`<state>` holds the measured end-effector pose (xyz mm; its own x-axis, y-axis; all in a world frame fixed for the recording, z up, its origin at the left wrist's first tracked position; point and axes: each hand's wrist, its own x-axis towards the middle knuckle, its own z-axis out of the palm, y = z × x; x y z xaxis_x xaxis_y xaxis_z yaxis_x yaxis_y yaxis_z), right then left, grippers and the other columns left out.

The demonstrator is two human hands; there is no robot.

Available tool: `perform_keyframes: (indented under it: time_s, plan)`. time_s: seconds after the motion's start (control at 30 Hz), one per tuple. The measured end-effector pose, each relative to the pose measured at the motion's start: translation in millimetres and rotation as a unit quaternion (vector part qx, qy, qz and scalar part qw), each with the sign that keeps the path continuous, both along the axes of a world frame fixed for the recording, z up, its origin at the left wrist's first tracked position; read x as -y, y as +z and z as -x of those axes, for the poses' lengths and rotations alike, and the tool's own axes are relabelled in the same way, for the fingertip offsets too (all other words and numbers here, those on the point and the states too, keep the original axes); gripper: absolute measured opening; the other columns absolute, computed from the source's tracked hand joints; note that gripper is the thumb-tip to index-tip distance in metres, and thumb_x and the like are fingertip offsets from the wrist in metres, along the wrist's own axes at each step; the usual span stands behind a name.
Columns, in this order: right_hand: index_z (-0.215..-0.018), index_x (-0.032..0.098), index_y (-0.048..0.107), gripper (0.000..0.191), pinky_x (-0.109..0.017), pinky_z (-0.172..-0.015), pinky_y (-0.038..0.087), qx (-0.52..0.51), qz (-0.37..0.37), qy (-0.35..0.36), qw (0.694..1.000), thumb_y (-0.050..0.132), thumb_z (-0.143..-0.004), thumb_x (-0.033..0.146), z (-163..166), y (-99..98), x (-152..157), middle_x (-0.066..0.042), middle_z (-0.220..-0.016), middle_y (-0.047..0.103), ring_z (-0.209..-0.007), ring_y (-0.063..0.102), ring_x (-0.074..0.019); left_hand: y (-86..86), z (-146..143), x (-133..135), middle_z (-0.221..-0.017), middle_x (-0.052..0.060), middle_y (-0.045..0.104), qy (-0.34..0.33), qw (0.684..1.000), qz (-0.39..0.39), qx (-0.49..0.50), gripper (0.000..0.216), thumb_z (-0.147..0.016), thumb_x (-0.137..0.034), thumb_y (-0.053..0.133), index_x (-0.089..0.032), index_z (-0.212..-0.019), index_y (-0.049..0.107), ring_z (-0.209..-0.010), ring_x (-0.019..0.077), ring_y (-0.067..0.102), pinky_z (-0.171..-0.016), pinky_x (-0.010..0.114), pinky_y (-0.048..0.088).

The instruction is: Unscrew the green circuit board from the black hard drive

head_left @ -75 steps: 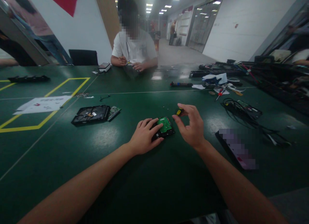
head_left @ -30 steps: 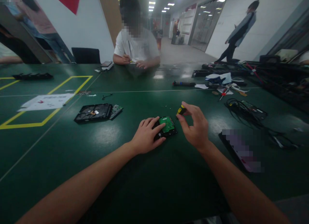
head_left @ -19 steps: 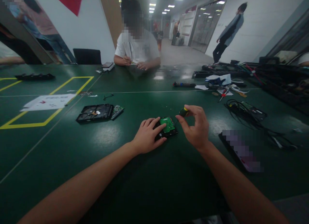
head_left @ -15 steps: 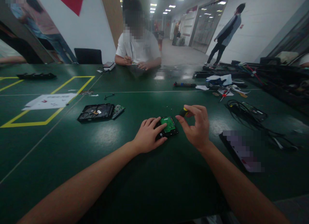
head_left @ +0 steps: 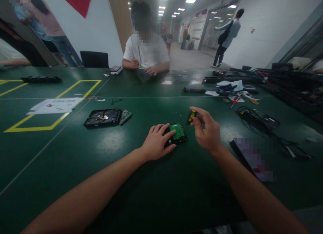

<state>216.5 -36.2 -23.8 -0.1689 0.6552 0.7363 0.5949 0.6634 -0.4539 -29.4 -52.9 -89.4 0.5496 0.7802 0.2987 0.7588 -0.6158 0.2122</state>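
Observation:
On the green table, a small black hard drive (head_left: 182, 139) lies with its green circuit board (head_left: 178, 131) facing up. My left hand (head_left: 157, 141) grips it from the left, fingers spread over the board side and thumb along the near edge. My right hand (head_left: 207, 131) is closed around a black-and-yellow screwdriver (head_left: 192, 116), just right of the drive. The screwdriver's handle leans, and its thin tip points down near the board's right edge; whether it touches cannot be made out. A few tiny bits, perhaps screws, lie beyond the drive.
To the left sit an opened black drive case (head_left: 102, 118) and a loose circuit board (head_left: 125, 117). Black cables (head_left: 262, 126) and a pixelated flat object (head_left: 252, 158) lie on the right. Papers (head_left: 55, 105) rest at left. Across the table, a person (head_left: 147, 54) handles something small.
My right hand has shifted its fingers on the screwdriver, the index now reaching up over the handle's top. My left hand stays on the drive. A person in the background has walked left.

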Motion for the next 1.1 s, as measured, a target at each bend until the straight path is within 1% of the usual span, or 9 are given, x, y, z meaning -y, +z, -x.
perform_keyframes:
  time_s: [0.13,0.27,0.33,0.4,0.53,0.67,0.8,0.9,1.1]
  plan:
    - [-0.137,0.029,0.061,0.036,-0.039,-0.077,0.062,-0.011,0.016,0.002,1.0,0.062,-0.101,0.027,1,4.7,1,-0.005,-0.114,0.073,-0.078,0.071,-0.0169,0.7,0,0,-0.166,0.015,0.041,0.0,1.0,-0.004,-0.005,0.065,-0.098,-0.057,0.064,-0.028,-0.155,0.054,-0.146,0.0415,0.041,-0.117,0.065,0.037]
    - [-0.124,0.027,0.065,0.034,-0.035,-0.065,0.058,-0.027,0.006,-0.026,0.999,0.077,-0.093,0.034,2,5.7,-6,-0.004,-0.108,0.069,-0.066,0.06,-0.0133,1.9,1,1,-0.166,0.015,0.041,0.0,1.0,-0.006,-0.003,0.065,-0.098,-0.058,0.063,-0.028,-0.155,0.054,-0.146,0.0413,0.041,-0.117,0.066,0.037]
    - [-0.123,0.027,0.065,0.032,-0.034,-0.061,0.056,-0.038,0.022,-0.028,0.999,0.075,-0.094,0.033,3,4.1,-9,-0.004,-0.108,0.07,-0.062,0.058,-0.0118,1.8,1,1,-0.165,0.015,0.042,-0.001,1.0,-0.008,-0.001,0.064,-0.099,-0.057,0.063,-0.028,-0.155,0.054,-0.146,0.041,0.041,-0.117,0.065,0.037]
    - [-0.131,0.028,0.062,0.033,-0.033,-0.059,0.056,-0.057,0.054,-0.001,0.997,0.068,-0.098,0.03,5,2.4,-10,-0.005,-0.116,0.072,-0.06,0.06,-0.0109,1.2,1,1,-0.165,0.014,0.042,-0.002,1.0,-0.009,0.002,0.064,-0.099,-0.056,0.064,-0.028,-0.155,0.055,-0.146,0.041,0.041,-0.117,0.065,0.037]
    - [-0.14,0.03,0.055,0.037,-0.032,-0.06,0.059,-0.086,0.102,0.052,0.99,0.056,-0.103,0.027,8,1.7,-9,-0.007,-0.13,0.071,-0.062,0.066,-0.0102,-0.6,0,0,-0.165,0.014,0.042,-0.004,1.0,-0.009,0.009,0.064,-0.098,-0.056,0.065,-0.029,-0.155,0.054,-0.145,0.0415,0.042,-0.116,0.066,0.037]
    - [-0.135,0.03,0.058,0.034,-0.029,-0.06,0.06,-0.103,0.139,0.075,0.982,0.063,-0.101,0.032,10,7.0,-11,-0.003,-0.114,0.07,-0.066,0.068,-0.0109,-1.0,1,0,-0.166,0.014,0.042,-0.004,1.0,-0.007,0.007,0.065,-0.098,-0.057,0.064,-0.029,-0.155,0.055,-0.146,0.0418,0.041,-0.116,0.066,0.037]
    - [-0.125,0.029,0.06,0.031,-0.026,-0.055,0.056,-0.105,0.172,0.09,0.975,0.071,-0.097,0.039,8,13.5,-16,0.0,-0.107,0.069,-0.062,0.065,-0.0093,0.6,1,0,-0.166,0.015,0.042,-0.003,1.0,-0.005,0.001,0.065,-0.098,-0.057,0.064,-0.028,-0.156,0.054,-0.146,0.0414,0.042,-0.116,0.065,0.037]
    - [-0.123,0.027,0.06,0.031,-0.027,-0.056,0.056,-0.09,0.172,0.084,0.977,0.072,-0.097,0.038,6,13.9,-17,-0.001,-0.105,0.072,-0.063,0.066,-0.0105,1.8,1,1,-0.165,0.015,0.042,-0.003,1.0,-0.006,0.0,0.064,-0.098,-0.057,0.064,-0.028,-0.155,0.055,-0.145,0.041,0.042,-0.116,0.064,0.038]
    - [-0.135,0.028,0.055,0.035,-0.031,-0.064,0.058,-0.094,0.147,0.087,0.981,0.064,-0.101,0.033,3,8.3,-14,-0.006,-0.12,0.074,-0.078,0.069,-0.0149,1.1,0,1,-0.165,0.014,0.043,-0.002,1.0,-0.005,0.009,0.063,-0.098,-0.056,0.064,-0.03,-0.155,0.055,-0.145,0.042,0.042,-0.115,0.066,0.038]
